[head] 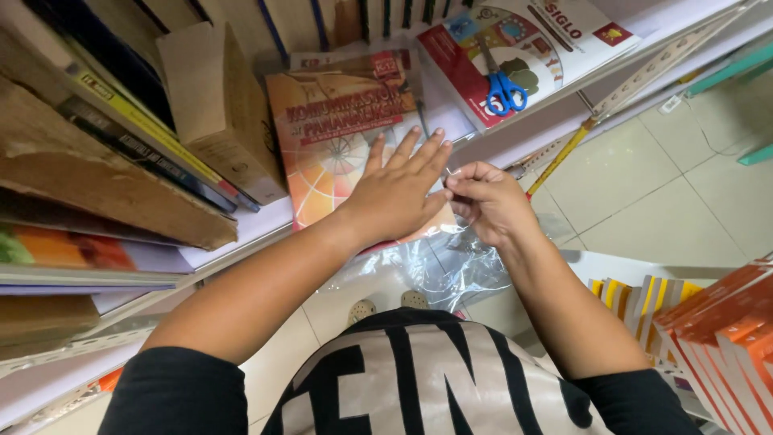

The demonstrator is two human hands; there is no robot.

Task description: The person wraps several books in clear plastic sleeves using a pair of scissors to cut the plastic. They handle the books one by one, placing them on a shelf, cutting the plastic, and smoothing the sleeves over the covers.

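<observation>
- The left hand [396, 193] lies flat with fingers spread and released, pressing on an orange booklet [338, 137] that sits on the white shelf [266, 221]; it grasps nothing.
- The right hand [489, 201] has its grip pinched: thumb and fingertips meet on the edge of a clear plastic sleeve [435, 266], just beside the left fingertips.
- The sleeve hangs loose and crinkled below both hands, over the shelf's front edge; how much of the booklet it covers I cannot tell.
- To do this well, I judge the flat palm should keep the booklet from sliding while the pinch draws the film taut and even, since thin plastic wrinkles or tears if pulled at one corner.
- Blue-handled scissors [503, 87] lie on a red-and-white booklet [515, 48] further along the shelf, well apart from the hands.
- Books [121, 121] and cardboard pieces lean to the left; orange books [725, 330] stack at the right.
- Below is a pale tiled floor [644, 185].
</observation>
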